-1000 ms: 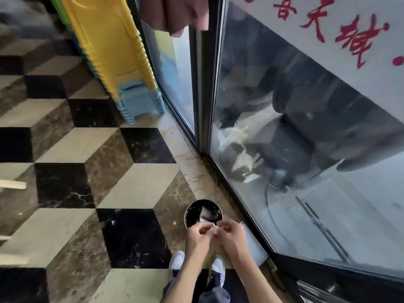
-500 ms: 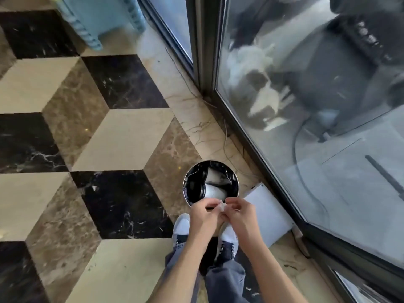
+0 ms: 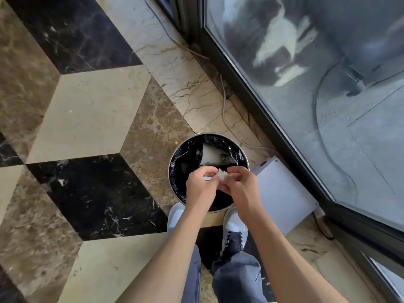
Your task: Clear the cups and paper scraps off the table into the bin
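Paper scrap pinched over the bin, lower centre of frame.

Left hand (image 3: 202, 184) and right hand (image 3: 242, 186) both pinch a small crumpled white paper scrap (image 3: 222, 175) above the round steel bin with black liner (image 3: 175, 162). Released near the rim, the light scrap could drift onto the floor. Beyond, a white paper cup (image 3: 213, 155) lies inside, long axis left-right, mouth apparently leftward.

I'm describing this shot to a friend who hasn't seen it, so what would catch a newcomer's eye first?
Probably the two hands, left hand and right hand, meeting low in the middle and pinching a small white paper scrap over the round bin, whose black liner already holds a white cup. Next, the bold cube-pattern marble floor on the left, then the glass door on the right.
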Demonstrator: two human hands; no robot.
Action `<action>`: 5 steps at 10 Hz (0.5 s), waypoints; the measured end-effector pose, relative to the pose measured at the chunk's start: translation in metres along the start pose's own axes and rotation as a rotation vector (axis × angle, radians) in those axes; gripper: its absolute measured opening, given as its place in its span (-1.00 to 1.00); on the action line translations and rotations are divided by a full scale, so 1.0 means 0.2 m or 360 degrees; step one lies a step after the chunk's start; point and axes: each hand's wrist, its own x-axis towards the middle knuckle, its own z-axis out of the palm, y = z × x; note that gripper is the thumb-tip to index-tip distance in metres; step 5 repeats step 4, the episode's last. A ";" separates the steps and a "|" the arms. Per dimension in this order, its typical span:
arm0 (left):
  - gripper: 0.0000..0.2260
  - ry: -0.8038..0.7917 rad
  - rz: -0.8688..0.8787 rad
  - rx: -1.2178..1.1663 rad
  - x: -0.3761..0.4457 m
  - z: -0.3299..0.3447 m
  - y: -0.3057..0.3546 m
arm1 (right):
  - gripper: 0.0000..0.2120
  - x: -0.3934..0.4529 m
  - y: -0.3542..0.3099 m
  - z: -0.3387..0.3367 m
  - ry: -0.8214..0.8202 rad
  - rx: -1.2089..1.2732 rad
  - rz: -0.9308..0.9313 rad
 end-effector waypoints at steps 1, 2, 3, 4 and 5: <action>-0.80 0.0005 -0.0022 0.0051 0.01 -0.02 0.01 | -0.83 -0.01 -0.03 -0.02 0.0037 -0.0040 -0.0012; -0.80 0.0017 -0.0029 -0.0017 -0.05 -0.06 0.05 | -0.81 -0.06 -0.07 -0.04 0.0034 -0.0109 -0.0040; -0.81 0.0017 0.0003 -0.0086 -0.14 -0.13 0.15 | -0.73 -0.16 -0.20 -0.05 0.0024 -0.0223 -0.0094; -0.82 0.0045 0.0079 -0.0164 -0.26 -0.20 0.29 | -0.71 -0.31 -0.37 -0.05 0.0036 -0.0219 -0.0168; -0.82 0.0045 0.0079 -0.0164 -0.26 -0.20 0.29 | -0.71 -0.31 -0.37 -0.05 0.0036 -0.0219 -0.0168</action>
